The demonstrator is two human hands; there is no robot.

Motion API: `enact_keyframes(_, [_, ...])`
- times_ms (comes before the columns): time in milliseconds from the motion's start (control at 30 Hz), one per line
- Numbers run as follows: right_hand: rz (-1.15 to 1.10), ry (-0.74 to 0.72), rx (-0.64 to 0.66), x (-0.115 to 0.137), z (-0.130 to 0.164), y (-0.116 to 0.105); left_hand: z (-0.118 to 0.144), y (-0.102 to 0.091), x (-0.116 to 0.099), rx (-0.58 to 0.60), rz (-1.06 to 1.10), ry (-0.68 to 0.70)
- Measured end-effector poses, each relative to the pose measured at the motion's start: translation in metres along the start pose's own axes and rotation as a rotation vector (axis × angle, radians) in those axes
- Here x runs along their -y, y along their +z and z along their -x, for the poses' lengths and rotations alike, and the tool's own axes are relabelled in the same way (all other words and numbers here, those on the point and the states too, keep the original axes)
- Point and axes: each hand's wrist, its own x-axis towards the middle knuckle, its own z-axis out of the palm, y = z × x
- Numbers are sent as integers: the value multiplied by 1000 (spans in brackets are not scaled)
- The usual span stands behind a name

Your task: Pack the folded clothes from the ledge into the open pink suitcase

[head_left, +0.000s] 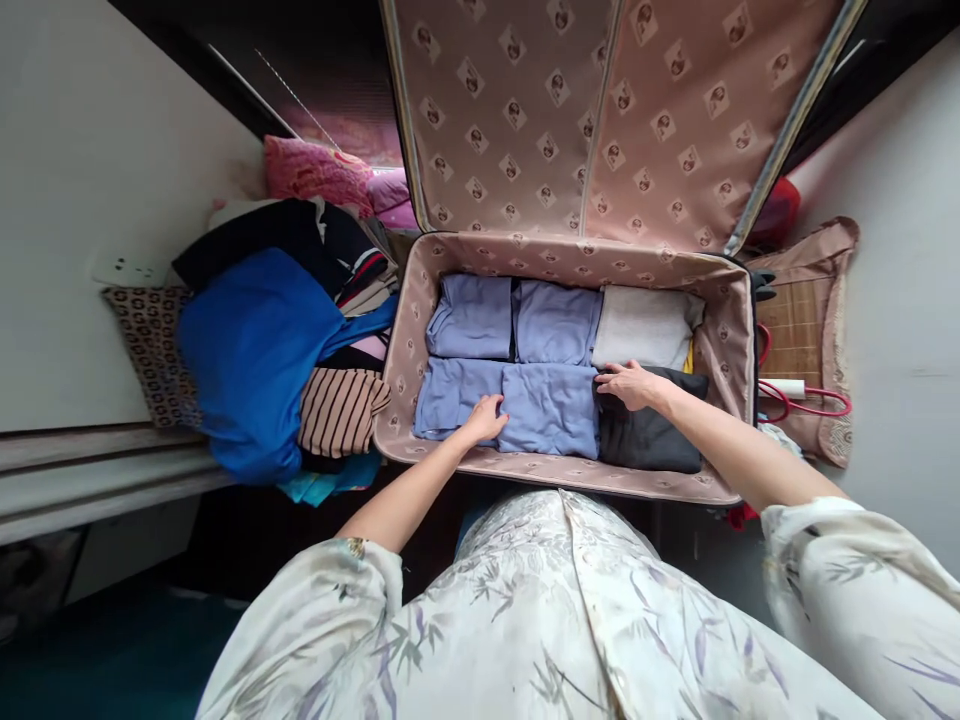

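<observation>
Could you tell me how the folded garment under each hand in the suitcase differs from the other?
The blue folded garment under the left hand is pale; the dark folded garment under the right hand is near black. The blue one lies mid-row; the dark one is at the right end. Both lie flat in the suitcase.

Suitcase (405, 370): floor fully covered by folded blue garments (551, 405), a white one (645, 325) and a dark one (652, 440). Access from above open; raised lid (585, 110) blocks the far side, clothes pile (262, 350) crowds the left wall.
</observation>
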Motion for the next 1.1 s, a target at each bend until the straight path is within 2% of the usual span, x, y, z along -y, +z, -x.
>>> enact_keyframes(100, [30, -25, -5, 2, -10, 2, -1, 0, 1, -6, -10, -2])
enact_keyframes(300, [-2, 53, -17, 11, -35, 15, 2, 3, -5, -11, -21, -20])
enact_keyframes(400, [-28, 145, -49, 16, -44, 18, 4, 5, -10, -6, -30, -44])
enact_keyframes(533, [-74, 341, -143, 24, -46, 19, 2, 9, -17, 1, -3, -114])
enact_keyframes(600, [-214, 441, -259, 28, -47, 20, -1, 12, -21, -9, 18, -139])
enact_keyframes(667, [-473, 516, -386, 32, -51, 20, -3, 15, -25, -29, 35, -163])
enact_keyframes(733, [-677, 555, -448, 39, -55, 21, -2, 18, -29, -68, 45, -170])
enact_keyframes(767, [-691, 557, -446, 44, -57, 21, -1, 20, -31, -93, 48, -159])
enact_keyframes(833, [-619, 510, -446, 55, -58, 20, 3, 22, -33, -141, 53, -113])
enact_keyframes(867, [-578, 443, -461, 61, -55, 20, 4, 22, -34, -164, 59, -88])
enact_keyframes(933, [-572, 216, -507, 74, -46, 18, 4, 20, -35, -219, 97, -53])
enact_keyframes(1000, [-695, -37, -541, 87, -30, 17, 0, 15, -34, -280, 193, -44])
enact_keyframes(1033, [-789, -118, -553, 93, -21, 16, -4, 12, -33, -301, 268, -41])
enact_keyframes(1100, [-1002, -117, -604, 103, -3, 14, -10, 5, -27, -277, 469, -29])
